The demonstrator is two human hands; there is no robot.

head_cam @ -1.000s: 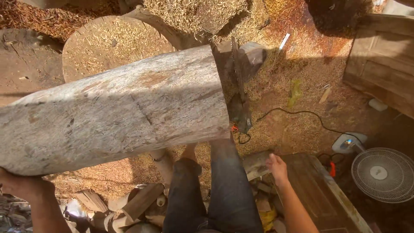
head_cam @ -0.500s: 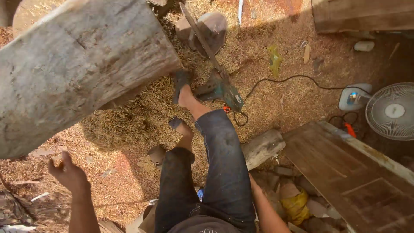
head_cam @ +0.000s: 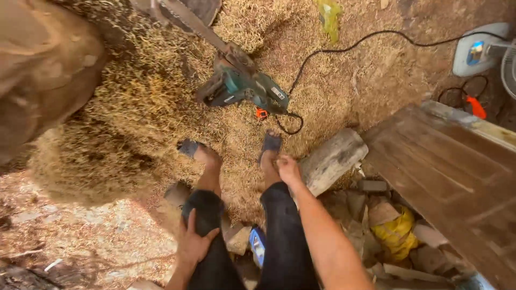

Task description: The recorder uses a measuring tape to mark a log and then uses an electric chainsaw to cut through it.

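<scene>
- Sawdust and pale wood shavings point(head_cam: 150, 107) cover the ground across the upper half of the frame, heaped thick at the left.
- The left hand point(head_cam: 194, 243), at the lower middle, lies open and flat on the left knee of dark trousers point(head_cam: 279, 236); it grips nothing.
- The right hand point(head_cam: 288, 169), near the centre, reaches down by the right shin, fingers loosely curled and empty, just beside the end of a short pale log point(head_cam: 332, 161).
- A teal electric chainsaw point(head_cam: 244, 86) lies on the shavings in the upper middle, well ahead of both feet, its bar pointing to the upper left; nobody holds it.
- Its black cable point(head_cam: 344, 45) loops from the saw's rear past the right foot, then runs to the upper right.
- A big log point(head_cam: 37, 70) fills the upper left, blurred.
- Dark wooden planks point(head_cam: 446, 172) slope across the right side, with rubble and a yellow bag point(head_cam: 396, 232) below them; a white fan base point(head_cam: 478, 48) sits in the upper right corner.
- Risks, as I judge them: the cable loop lies close to the sandalled right foot and could snag it, dragging the saw; open sandals leave toes bare to the chain or a rolling log; loose shavings make poor footing.
</scene>
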